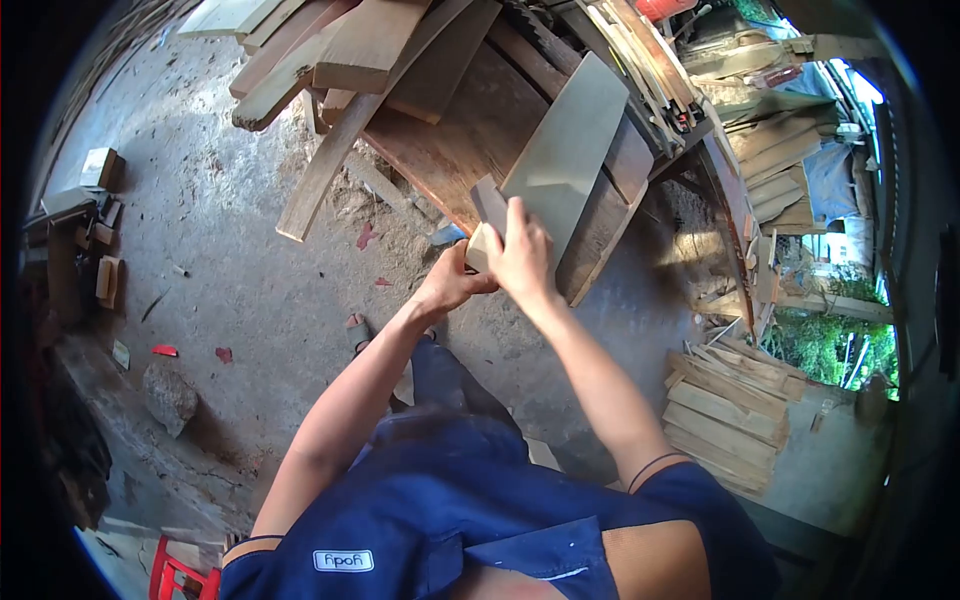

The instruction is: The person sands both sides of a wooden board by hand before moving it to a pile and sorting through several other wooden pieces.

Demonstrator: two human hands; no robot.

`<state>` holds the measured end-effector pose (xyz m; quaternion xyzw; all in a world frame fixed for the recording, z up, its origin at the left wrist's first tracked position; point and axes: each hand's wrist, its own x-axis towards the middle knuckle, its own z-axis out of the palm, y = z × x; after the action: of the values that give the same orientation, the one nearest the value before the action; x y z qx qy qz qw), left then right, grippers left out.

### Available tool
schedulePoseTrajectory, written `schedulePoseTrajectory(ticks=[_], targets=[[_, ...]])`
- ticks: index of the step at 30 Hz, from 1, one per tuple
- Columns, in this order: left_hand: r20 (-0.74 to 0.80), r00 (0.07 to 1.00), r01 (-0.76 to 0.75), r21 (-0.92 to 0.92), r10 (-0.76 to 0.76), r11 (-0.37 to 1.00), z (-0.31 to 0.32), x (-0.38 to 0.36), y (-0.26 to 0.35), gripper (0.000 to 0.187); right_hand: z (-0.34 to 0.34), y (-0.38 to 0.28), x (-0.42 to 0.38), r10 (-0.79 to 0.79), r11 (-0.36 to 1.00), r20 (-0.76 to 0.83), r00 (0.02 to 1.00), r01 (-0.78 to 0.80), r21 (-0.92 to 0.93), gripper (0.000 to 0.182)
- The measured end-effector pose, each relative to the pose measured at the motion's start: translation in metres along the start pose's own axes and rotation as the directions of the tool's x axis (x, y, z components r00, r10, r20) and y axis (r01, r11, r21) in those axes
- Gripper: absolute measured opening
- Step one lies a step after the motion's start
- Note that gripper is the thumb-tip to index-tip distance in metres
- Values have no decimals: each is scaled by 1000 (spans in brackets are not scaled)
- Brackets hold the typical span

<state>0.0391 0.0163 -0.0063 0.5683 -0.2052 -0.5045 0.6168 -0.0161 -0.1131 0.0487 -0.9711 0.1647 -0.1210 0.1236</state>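
Left hand [452, 287]: closed around a small pale block [477, 250], with the thumb on its side.
Right hand [524, 256]: closed on a flat gray-brown piece [489, 203], just beside the other hand, with some fingers hidden.
Pale block: held between the 2 hands, at the near corner of the brown table [440, 150].
Gray-green board [575, 140]: lying slanted on the table, just past the right hand.
Long plank [330, 170]: sticking out over the dusty floor [270, 300], at the left of the table.
Big stone [170, 398]: sitting on the floor, well apart from both hands.
Red chair [180, 575]: partly seen, low on the left.
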Motion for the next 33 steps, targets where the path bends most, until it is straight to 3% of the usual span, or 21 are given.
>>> schedulePoseTrajectory(ticks=[1,2,3,4,6,8,9,10,12,13,16,18,24,27,28,29,30,31,32,33], targets=[[44,999,-22,-172,30,985,2,0,-3,49,2,8,13,37,997,-31,999,-39,-64,49],[56,998,-29,-160,39,987,4,2,-6,49,4,22,37,75,988,-68,995,-84,-131,47],[37,999,-15,-241,25,970,7,1,-6,48,12,47,65,64,987,-183,981,-89,-135,44],[14,1000,-5,-320,10,947,9,0,-5,47,11,61,92,188,978,-206,960,-202,-50,45],[16,1000,6,-270,-2,963,9,-3,-3,46,18,77,109,244,967,-212,946,-254,-20,50],[15,1000,4,-391,2,920,10,-1,-5,46,21,62,87,166,980,-212,963,-185,-75,53],[33,999,29,-346,-19,938,8,-2,0,49,36,58,57,116,980,-246,962,-150,-127,57],[40,999,18,-341,-5,940,9,0,-4,49,8,15,31,198,971,-90,976,-208,-115,53],[26,998,-41,-264,49,964,8,4,-12,51,9,-5,-8,-12,999,-99,995,7,-50,52],[39,999,-2,-363,18,932,9,2,-11,53,10,1,-4,13,998,-104,994,-19,-60,54],[44,997,76,-374,-64,924,11,2,-7,48,12,52,59,183,980,-178,967,-195,-50,56],[62,998,46,-379,-24,924,8,0,-11,48,14,102,123,317,939,-287,904,-341,-38,43],[87,990,117,-122,-107,986,-34,-63,7,60,13,112,142,443,892,-187,877,-452,-3,41],[31,969,234,181,-243,955,-40,-39,22,73,-1,104,145,472,873,-153,868,-484,-51,43],[30,970,232,191,-242,954,-38,-28,21,73,-1,104,141,475,873,-159,866,-487,-43,43],[-115,988,145,521,-99,841,-36,-17,22,74,1,100,136,448,885,-184,875,-463,-44,44],[-193,977,102,794,90,600,-33,-7,26,76,4,96,129,424,896,-214,880,-442,-43,45],[-238,966,138,797,97,588,-26,4,31,77,10,87,112,358,921,-232,904,-383,-75,50],[-280,955,174,797,98,579,-17,12,32,78,36,96,93,128,974,-341,931,-183,-136,55],[-294,945,152,780,142,607,-10,12,29,79,27,74,69,82,991,-306,948,-111,-78,54]])
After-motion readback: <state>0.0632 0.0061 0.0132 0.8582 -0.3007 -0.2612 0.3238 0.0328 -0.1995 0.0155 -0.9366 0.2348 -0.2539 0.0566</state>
